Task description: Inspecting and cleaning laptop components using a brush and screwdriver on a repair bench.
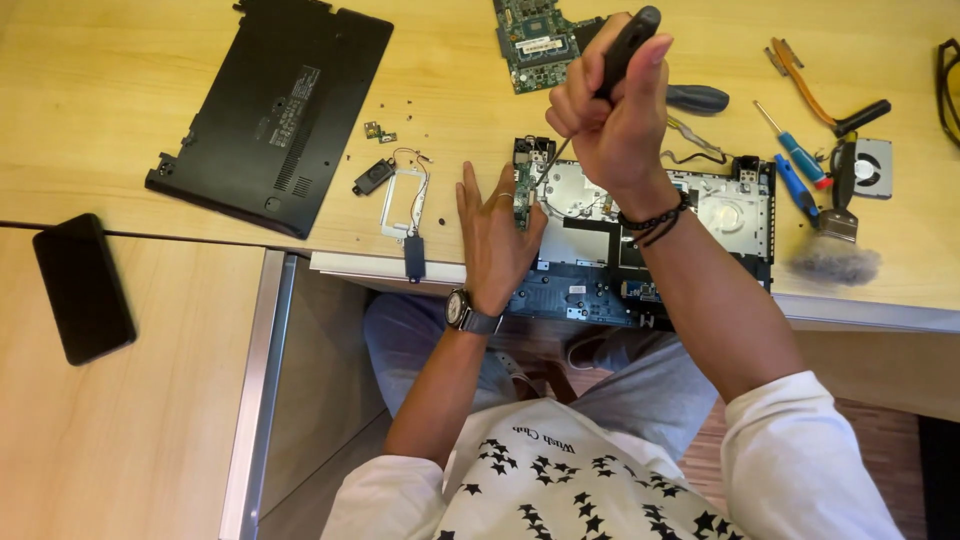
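Right hand: the right hand (612,118) was shut tight in a fist around the black handle of a screwdriver (622,48); the thin metal tip pointed down toward a small green board (525,180); I could not tell if the tip touched it.

Left hand: the left hand (495,232) lay flat and open with the fingers spread; it held nothing; it pressed down on the left edge of the open laptop base (655,235), just beside the small green board.

Laptop base: it sat at the near edge of the wooden desk (120,110), right in front of the person; its silver and dark inside parts showed.

Left side: a black bottom cover (275,110) lay well apart on the desk; a small speaker with wires (405,195) and tiny screws lay between the cover and the left hand; a black phone (82,288) lay on the lower table.

Far side: a big green circuit board (535,40) lay behind the right hand.

Right side: a second screwdriver with a dark handle (697,98), two blue screwdrivers (795,165), a fan (868,168) and a ball of grey dust (833,262) lay near the laptop base.
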